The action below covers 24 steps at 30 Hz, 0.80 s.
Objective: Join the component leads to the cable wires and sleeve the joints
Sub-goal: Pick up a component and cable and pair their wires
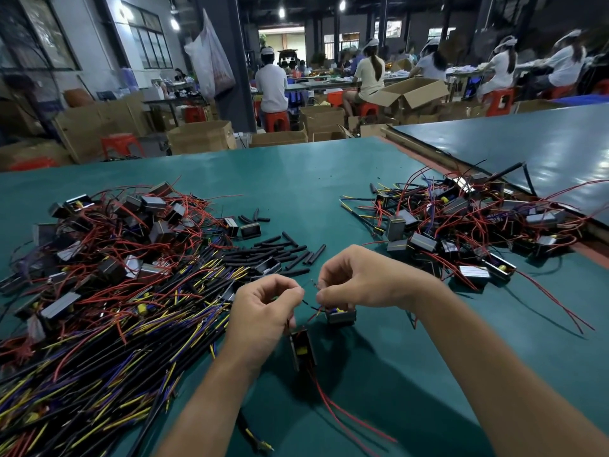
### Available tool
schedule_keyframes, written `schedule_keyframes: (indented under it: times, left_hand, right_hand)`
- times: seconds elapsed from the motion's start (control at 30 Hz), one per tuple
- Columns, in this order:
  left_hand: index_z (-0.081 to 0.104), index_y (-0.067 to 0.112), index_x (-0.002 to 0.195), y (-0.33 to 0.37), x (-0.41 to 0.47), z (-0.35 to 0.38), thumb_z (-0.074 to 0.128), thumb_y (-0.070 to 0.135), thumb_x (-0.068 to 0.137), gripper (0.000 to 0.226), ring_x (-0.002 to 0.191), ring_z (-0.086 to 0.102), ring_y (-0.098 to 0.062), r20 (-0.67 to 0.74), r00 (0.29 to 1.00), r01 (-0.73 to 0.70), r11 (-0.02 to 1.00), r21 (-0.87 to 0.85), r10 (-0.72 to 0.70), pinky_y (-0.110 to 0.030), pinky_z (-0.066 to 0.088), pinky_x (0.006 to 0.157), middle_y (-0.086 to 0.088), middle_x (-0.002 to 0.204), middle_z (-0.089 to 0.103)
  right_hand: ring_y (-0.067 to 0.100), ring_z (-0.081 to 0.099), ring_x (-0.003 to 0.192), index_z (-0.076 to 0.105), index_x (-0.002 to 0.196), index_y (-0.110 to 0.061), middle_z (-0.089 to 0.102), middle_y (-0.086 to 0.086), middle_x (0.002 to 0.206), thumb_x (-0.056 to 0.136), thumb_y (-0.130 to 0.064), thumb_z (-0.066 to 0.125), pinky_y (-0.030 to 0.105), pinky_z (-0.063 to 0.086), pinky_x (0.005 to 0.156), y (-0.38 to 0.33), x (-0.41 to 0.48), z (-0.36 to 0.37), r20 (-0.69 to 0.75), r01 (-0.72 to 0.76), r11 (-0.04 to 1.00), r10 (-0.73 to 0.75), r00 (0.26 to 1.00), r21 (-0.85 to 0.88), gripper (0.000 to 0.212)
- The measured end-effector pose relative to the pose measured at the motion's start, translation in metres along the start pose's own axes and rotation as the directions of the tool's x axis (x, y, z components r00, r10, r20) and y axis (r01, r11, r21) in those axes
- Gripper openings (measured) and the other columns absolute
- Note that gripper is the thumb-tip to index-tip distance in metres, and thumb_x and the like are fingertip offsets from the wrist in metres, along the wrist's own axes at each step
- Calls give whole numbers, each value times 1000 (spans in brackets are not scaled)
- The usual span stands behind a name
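Observation:
My left hand (263,308) and my right hand (356,278) meet above the green table (296,179), each pinching an end of thin wire (309,303) between thumb and fingertips. A small black component with a yellow part (302,349) hangs under my left hand, its red leads (342,413) trailing toward me. A second grey-and-black component (341,316) sits on the table just below my right hand. Short black sleeve tubes (290,249) lie scattered just beyond my hands.
A big heap of black cables with yellow and purple wires (108,341) fills the left side, topped by components with red leads (115,232). Another pile of wired components (478,225) lies at the right. Seated workers and cardboard boxes fill the background.

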<state>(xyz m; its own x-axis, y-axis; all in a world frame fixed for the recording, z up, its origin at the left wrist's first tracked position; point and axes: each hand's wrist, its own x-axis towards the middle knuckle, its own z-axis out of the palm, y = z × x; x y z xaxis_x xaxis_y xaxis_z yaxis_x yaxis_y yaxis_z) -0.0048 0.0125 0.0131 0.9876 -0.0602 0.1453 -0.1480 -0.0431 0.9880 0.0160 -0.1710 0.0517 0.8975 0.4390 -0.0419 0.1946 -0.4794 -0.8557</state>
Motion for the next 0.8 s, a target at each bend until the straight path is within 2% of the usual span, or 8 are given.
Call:
schedule_keyframes:
  times: [0.17,0.3,0.37,0.53,0.63,0.73,0.8]
  left_hand:
    - [64,7,66,3,-3,1,75,19,82,23,46,45,-16,78,995,-68,997,25,66,-24,38,47,-4,51,52]
    - [69,7,78,6,-4,2,71,8,84,7,47,48,-11,68,990,-127,991,28,125,-21,39,45,-1,59,63]
    - [73,11,78,7,-4,3,70,3,84,11,47,49,-9,35,990,-140,990,20,139,-18,41,46,1,60,64]
    - [77,19,74,8,-2,1,69,6,85,19,46,48,-10,-65,996,-69,994,-82,64,-19,41,43,0,61,64]
    - [78,21,72,10,-2,-1,67,7,85,22,50,52,-10,-72,997,-15,994,-110,7,-19,42,45,0,64,66]
    - [78,23,71,10,-2,0,68,8,84,21,59,57,-7,-96,995,13,994,-107,-23,-19,45,51,2,68,70]
    - [78,23,70,10,-1,-1,69,9,83,21,61,59,-6,-105,994,17,994,-106,-28,-18,46,53,3,69,71]
  right_hand:
    - [8,53,51,69,71,-13,65,-4,59,85,-14,71,21,45,51,1,2,4,12,21,1000,-21,1000,10,14]
    - [6,53,50,69,74,-10,67,-6,59,84,-12,69,20,44,49,1,2,7,29,15,1000,-15,999,27,10]
    - [9,54,50,68,75,-8,68,-5,59,83,-13,71,23,45,50,1,2,10,53,4,1000,-5,999,20,10]
    - [15,58,55,67,74,-11,68,-4,62,86,-17,72,29,52,55,0,2,10,76,-3,1000,3,997,-6,14]
    - [11,54,51,70,79,-5,66,-2,63,90,-27,70,24,47,51,-3,1,11,21,30,1000,-30,999,2,24]
    - [17,52,55,71,81,-2,63,8,64,90,-24,71,29,44,54,-3,3,12,-52,47,998,-45,998,35,24]
    - [15,51,53,71,80,-1,61,5,61,89,-20,71,26,43,52,-2,4,12,-56,48,998,-46,997,43,22]
